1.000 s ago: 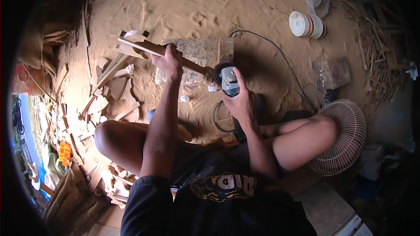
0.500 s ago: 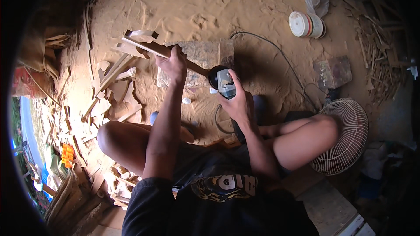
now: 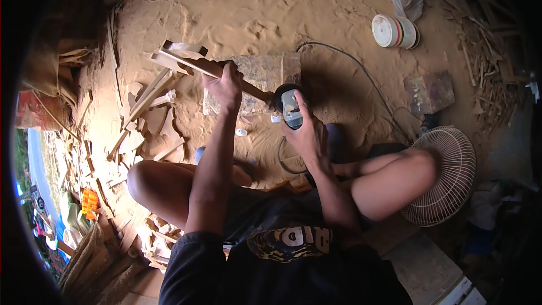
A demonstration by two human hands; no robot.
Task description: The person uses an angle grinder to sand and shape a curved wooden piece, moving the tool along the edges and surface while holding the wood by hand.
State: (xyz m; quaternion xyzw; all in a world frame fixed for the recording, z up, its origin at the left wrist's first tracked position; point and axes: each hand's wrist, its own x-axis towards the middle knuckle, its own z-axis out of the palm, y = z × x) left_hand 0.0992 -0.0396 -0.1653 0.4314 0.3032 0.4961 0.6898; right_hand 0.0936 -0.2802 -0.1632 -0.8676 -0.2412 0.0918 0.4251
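My left hand [image 3: 224, 83] is closed around a long wooden piece [image 3: 257, 91] that slants from upper left down toward the middle. Curved wooden parts [image 3: 183, 51] stand out at its upper left end. My right hand [image 3: 307, 134] grips an angle grinder [image 3: 292, 110] by its grey and dark body. The grinder's dark round disc [image 3: 284, 91] meets the lower right end of the wooden piece; the exact contact is partly hidden. Below both hands lies a worn wooden block [image 3: 254, 65] on the dusty ground.
Cut wood pieces [image 3: 152, 116] lie heaped at the left. A white bucket [image 3: 389, 31] lies tipped at upper right, and a wooden block [image 3: 430, 92] sits below it. A black cable [image 3: 361, 63] curves across the ground. Beside my right knee stands a round fan [image 3: 443, 175].
The wooden piece has shifted very slightly in my left hand's grip, and the grinder's disc has tilted a little against its end. Both hands keep their hold.
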